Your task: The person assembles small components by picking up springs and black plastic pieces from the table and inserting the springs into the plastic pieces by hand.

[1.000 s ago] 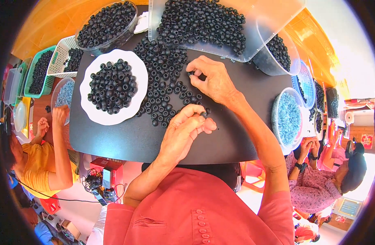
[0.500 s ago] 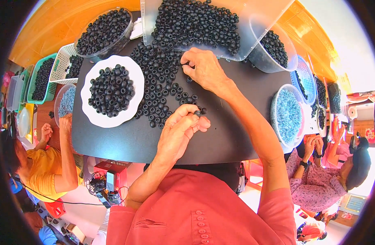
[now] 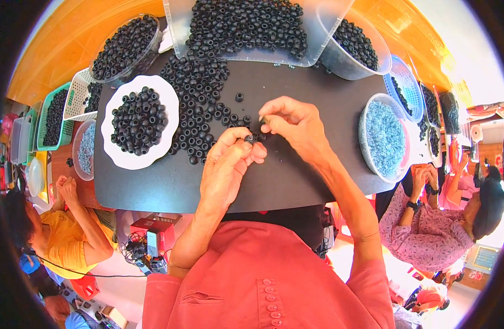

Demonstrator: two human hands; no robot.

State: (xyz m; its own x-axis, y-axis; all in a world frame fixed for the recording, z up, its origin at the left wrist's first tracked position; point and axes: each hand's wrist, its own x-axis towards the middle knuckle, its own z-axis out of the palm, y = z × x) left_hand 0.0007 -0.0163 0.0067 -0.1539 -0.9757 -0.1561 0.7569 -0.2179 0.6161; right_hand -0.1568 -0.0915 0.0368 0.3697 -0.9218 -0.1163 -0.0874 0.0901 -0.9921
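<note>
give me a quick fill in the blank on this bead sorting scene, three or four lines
1. The left hand pinches a small ____ ring at its fingertips.
2. The white plate of rings lies to the ____ of the loose pile.
3. The board under both hands is ____.
4. The bowl right of the right hand holds ____ pieces.

Missing words: black; left; black; blue

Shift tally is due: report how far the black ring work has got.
Done, it seems: a heap of black rings on the white plate. In hand: left hand pinches one ring; right hand meets it. Left: the loose pile on the black board and the full clear tray.
</note>
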